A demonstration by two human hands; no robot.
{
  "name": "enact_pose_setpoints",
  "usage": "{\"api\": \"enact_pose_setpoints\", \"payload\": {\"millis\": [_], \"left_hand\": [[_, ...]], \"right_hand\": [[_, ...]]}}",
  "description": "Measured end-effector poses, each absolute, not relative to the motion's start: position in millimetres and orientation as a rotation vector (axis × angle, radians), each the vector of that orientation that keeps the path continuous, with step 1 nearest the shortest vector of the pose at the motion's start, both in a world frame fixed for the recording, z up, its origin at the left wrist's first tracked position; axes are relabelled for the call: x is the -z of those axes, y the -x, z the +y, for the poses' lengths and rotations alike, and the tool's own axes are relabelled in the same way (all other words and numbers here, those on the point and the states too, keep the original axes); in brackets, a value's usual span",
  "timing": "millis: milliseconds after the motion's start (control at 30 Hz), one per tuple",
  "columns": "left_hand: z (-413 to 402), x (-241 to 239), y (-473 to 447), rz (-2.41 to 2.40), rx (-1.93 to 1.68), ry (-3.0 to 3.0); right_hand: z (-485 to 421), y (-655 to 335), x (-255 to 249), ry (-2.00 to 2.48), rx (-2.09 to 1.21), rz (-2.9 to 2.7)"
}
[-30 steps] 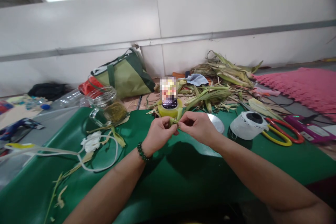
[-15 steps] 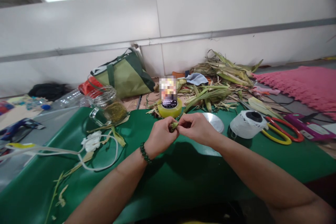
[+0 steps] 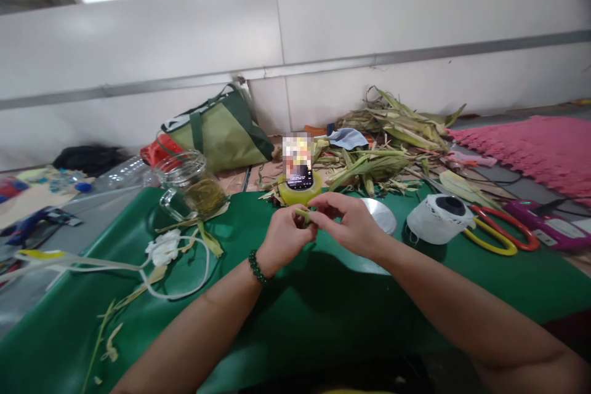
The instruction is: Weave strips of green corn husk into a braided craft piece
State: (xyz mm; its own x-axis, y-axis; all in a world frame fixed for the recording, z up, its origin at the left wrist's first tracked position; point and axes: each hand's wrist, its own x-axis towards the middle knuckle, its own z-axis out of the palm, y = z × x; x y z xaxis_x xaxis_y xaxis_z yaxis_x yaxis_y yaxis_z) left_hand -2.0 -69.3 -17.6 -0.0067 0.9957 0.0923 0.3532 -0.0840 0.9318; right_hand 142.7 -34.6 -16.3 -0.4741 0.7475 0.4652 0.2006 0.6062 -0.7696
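Observation:
Both my hands meet above the green table cover (image 3: 295,314). My left hand (image 3: 282,239), with a dark bead bracelet on its wrist, is closed on a small rolled piece of green corn husk (image 3: 303,214). My right hand (image 3: 348,221) pinches the same husk piece from the right with thumb and forefinger, its other fingers raised. Just beyond them a phone (image 3: 298,163) stands in a yellow tape roll (image 3: 298,195).
A glass jar mug (image 3: 188,186) and a white husk flower with loose strips (image 3: 162,249) lie left. A round metal lid (image 3: 381,214), a white lace roll (image 3: 438,218), red and yellow scissors (image 3: 501,237) and a glue gun (image 3: 549,228) lie right. Corn husks (image 3: 388,141) pile behind.
The husk strip, stretched out a second ago, is now rolled into a tight little piece between my fingertips. My right fingers have lifted and spread slightly.

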Motion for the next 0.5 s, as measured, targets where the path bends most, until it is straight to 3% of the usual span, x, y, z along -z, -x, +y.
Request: {"api": "enact_pose_setpoints", "payload": {"millis": [300,500], "left_hand": [[-69,29,-8,1.439,-0.871,-1.792],[-67,36,-12,1.251,-0.956,-1.590]], "right_hand": [[-36,-143,17,0.738,-0.550,-2.131],[-34,-142,15,0.534,-0.493,-2.033]]}}
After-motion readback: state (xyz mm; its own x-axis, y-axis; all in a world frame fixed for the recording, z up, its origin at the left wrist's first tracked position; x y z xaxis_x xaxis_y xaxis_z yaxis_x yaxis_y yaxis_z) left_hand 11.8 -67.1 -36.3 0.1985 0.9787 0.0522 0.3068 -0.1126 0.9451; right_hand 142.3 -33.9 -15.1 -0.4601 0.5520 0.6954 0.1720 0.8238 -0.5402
